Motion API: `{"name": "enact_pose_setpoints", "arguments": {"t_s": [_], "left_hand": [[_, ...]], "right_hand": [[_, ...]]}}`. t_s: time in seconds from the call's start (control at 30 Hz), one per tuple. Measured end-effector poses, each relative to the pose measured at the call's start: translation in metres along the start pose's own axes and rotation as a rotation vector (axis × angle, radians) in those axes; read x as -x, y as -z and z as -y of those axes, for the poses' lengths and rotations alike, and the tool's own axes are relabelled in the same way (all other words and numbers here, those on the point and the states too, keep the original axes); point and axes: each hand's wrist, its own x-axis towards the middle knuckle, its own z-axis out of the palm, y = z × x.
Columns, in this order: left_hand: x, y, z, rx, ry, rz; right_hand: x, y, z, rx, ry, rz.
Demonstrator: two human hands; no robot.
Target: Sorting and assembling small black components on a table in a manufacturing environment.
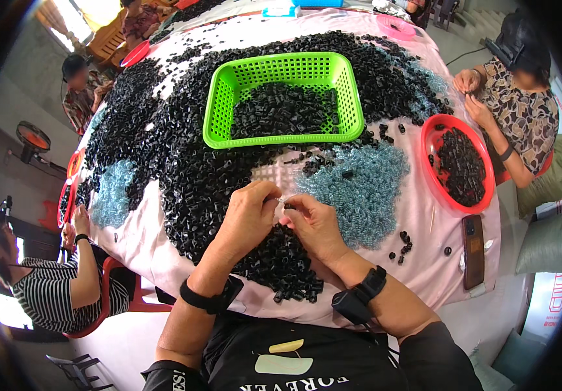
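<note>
My left hand (251, 212) and my right hand (315, 225) meet fingertip to fingertip above the near part of the table. Pinched in the right fingers is a small black plastic part (288, 206). The left thumb and finger are pressed together on something small and pale that I cannot make out. Below and left of my hands spreads a big heap of small black plastic parts (193, 189). Beside my right hand lies a pile of small, clear bluish pieces (365, 189), too fine to tell their exact kind.
A green perforated basket (283, 138) holding black parts stands beyond my hands. To the right are a red basin (426, 171) of black parts and a phone (474, 254). Several people sit around the cloth-covered table (144, 244), one at the right (522, 98) handling something small.
</note>
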Motion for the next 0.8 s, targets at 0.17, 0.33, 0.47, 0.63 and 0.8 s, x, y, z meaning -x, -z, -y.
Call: {"name": "enact_pose_setpoints", "arguments": {"t_s": [0.17, 0.33, 0.47, 0.63, 0.8], "left_hand": [[0.001, 0.002, -0.012, 0.068, 0.018, 0.028], [0.001, -0.001, -0.011, 0.052, -0.034, 0.033], [0.001, 0.0, -0.018, 0.036, -0.088, 0.041], [0.0, 0.001, -0.017, 0.05, -0.01, -0.043], [-0.001, -0.003, -0.011, 0.135, 0.182, -0.014]], "right_hand": [[-0.001, -0.001, 0.001, -0.055, -0.034, -0.009], [0.0, -0.001, 0.005, -0.077, -0.053, 0.015], [-0.001, -0.001, 0.001, -0.218, -0.075, -0.01], [-0.001, 0.002, 0.003, -0.244, -0.117, 0.017], [-0.002, 0.002, 0.005, -0.21, -0.113, 0.042]]}}
